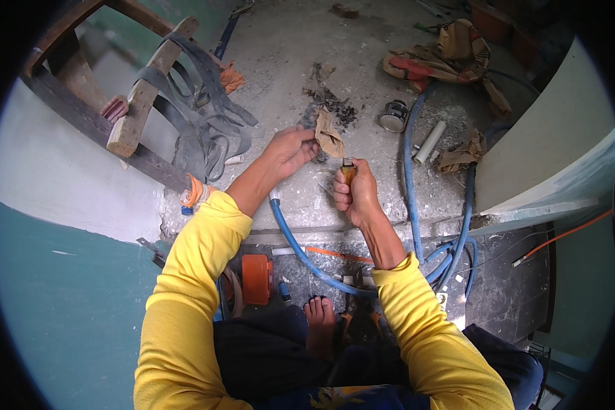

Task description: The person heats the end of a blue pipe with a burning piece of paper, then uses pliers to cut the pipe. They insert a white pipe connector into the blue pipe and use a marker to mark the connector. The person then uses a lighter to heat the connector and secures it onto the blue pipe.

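Note:
A crumpled piece of brown paper (329, 134) is pinched between the fingers of my left hand (290, 152), above the concrete floor. My right hand (357, 191) is wrapped round an amber lighter (349, 172), thumb at its top. The lighter's top end is just below the lower corner of the paper; I cannot make out a flame. Behind the paper, dark charred bits (331, 102) lie scattered on the floor. To the right of them a small dark can (394, 116) lies on its side.
A blue hose (411, 160) runs along the right and loops below my hands. Beyond it are a white pipe piece (430, 141) and a torn brown paper sack (451, 58). At left, grey straps (201, 102) hang over a wooden frame (140, 116). An orange box (256, 279) stands near my foot.

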`<state>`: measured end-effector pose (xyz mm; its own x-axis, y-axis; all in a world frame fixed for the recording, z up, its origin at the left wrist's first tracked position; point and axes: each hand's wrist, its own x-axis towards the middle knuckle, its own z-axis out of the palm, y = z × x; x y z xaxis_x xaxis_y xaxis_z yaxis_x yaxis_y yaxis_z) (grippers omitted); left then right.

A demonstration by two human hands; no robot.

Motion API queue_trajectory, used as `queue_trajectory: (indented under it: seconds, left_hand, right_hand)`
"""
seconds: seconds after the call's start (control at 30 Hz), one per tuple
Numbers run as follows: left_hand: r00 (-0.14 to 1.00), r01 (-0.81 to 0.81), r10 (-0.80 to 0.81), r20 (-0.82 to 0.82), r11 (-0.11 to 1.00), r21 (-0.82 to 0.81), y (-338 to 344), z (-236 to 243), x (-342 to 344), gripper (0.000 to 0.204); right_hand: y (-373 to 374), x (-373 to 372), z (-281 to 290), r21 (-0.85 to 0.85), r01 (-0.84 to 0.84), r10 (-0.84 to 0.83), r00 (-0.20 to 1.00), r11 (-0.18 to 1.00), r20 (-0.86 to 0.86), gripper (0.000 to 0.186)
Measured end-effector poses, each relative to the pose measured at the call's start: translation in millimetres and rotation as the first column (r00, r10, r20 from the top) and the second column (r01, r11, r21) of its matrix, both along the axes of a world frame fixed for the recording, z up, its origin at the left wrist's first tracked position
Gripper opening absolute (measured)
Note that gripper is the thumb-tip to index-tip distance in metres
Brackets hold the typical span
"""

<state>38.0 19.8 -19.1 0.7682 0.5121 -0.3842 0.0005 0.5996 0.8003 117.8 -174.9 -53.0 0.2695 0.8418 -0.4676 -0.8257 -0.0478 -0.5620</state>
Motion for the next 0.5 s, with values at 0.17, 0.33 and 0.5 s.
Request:
queue_trajectory:
  seconds: [0.17, 0.33, 0.5]
  left_hand:
    - [1.000, 0.011, -0.011, 0.012, 1.000, 0.004, 1.0, -1.4, -0.4, 0.010]
    - [1.000, 0.019, -0.019, 0.009, 1.000, 0.005, 0.8, 0.6, -0.8, 0.010]
    - [1.000, 0.023, -0.023, -0.005, 1.000, 0.006, 1.8, -0.4, -0.8, 0.009]
  right_hand:
    - [-0.4, 0.1, -2.1, -0.006, -0.002, 0.002, 1.000, 1.000, 0.017, 0.050]
    - [-0.3, -0.1, -1.0, -0.006, -0.004, 0.004, 1.000, 1.000, 0.029, 0.050]
    - [-0.3, 0.9, -1.8, -0.002, -0.012, 0.012, 0.999, 1.000, 0.040, 0.050]
